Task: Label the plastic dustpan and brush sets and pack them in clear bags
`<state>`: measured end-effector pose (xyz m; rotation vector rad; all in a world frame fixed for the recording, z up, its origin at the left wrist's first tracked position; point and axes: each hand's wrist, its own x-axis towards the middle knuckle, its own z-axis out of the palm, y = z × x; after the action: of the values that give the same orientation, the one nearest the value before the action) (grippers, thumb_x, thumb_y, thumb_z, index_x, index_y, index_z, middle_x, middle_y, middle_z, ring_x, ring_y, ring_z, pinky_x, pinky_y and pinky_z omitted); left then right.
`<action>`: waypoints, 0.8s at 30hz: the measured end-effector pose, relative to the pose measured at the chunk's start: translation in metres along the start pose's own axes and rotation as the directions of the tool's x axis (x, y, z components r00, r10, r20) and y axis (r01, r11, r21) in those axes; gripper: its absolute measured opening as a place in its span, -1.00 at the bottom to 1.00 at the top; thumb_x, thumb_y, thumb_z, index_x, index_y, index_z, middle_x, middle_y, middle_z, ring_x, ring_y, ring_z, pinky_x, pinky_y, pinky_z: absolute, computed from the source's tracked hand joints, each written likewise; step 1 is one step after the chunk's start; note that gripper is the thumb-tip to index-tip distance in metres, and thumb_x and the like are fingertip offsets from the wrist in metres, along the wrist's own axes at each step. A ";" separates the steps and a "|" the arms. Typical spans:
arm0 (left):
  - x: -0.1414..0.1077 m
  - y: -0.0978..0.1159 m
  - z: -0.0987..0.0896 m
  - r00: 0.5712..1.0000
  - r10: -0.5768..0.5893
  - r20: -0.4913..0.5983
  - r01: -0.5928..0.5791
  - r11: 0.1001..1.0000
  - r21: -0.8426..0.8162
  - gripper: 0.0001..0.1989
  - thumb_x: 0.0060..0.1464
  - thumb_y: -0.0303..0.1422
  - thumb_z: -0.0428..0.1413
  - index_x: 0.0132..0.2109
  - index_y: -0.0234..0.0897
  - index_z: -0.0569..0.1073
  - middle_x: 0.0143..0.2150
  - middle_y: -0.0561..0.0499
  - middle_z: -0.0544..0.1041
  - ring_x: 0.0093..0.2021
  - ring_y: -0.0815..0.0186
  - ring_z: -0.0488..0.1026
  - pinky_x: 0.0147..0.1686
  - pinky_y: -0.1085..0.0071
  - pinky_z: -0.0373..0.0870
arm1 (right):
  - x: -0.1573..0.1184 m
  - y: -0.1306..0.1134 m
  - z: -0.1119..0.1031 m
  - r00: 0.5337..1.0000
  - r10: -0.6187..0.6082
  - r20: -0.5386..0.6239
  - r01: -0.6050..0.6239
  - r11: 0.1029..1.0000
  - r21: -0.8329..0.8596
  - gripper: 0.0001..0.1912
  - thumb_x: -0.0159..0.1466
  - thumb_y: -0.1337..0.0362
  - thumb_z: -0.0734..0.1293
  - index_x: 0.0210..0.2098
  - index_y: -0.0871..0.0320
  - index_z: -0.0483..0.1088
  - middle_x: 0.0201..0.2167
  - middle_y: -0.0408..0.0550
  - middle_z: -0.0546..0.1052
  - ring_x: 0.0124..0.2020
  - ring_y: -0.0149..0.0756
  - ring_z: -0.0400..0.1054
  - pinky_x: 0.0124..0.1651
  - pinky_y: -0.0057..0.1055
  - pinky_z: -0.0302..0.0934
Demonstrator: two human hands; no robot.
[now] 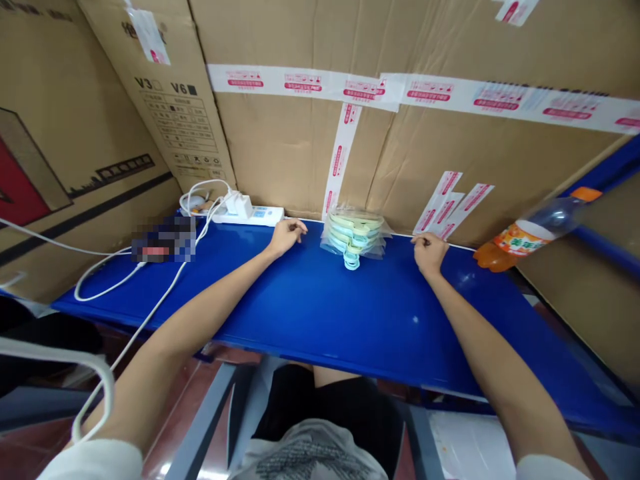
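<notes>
A clear plastic bag [327, 243] lies near the back of the blue table, holding a stack of pale green and light blue plastic pieces [355, 230]. Light blue rings [351, 260] stick out at its near end. To the left of the bag rests my left hand [287, 238], fingers loosely bent and apart, nothing seen in them. It is close to the end of a white power strip [267, 215]. My right hand [430, 253] is on the other side, curled into a loose fist by the cardboard wall; I see nothing in it. Neither hand touches the bag.
Cardboard panels [280, 147] with printed tape stand behind and left of the blue table [340, 313]. An orange drink bottle [530, 233] leans at the right. White cables [165, 287] run from the power strip past a blurred dark item [165, 240] and over my left arm.
</notes>
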<state>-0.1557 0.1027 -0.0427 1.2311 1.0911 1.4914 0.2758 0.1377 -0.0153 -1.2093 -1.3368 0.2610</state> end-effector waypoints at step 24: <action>0.020 0.016 -0.007 0.980 -0.199 -0.021 0.131 0.719 -0.683 -0.70 0.25 -0.39 0.21 -0.44 -0.21 0.32 -0.60 0.16 0.29 -0.59 0.44 0.35 -0.51 0.54 0.33 | 0.001 -0.003 0.022 0.806 0.540 0.241 -0.463 0.323 0.825 -0.69 0.27 0.25 0.38 -0.49 0.07 0.16 -0.58 -0.25 0.27 -0.61 -0.46 0.09 -0.59 -0.57 0.06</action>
<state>-0.1668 0.1183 -0.0240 0.5299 0.5808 1.6075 0.2560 0.1483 -0.0176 -0.6726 -0.5020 1.1969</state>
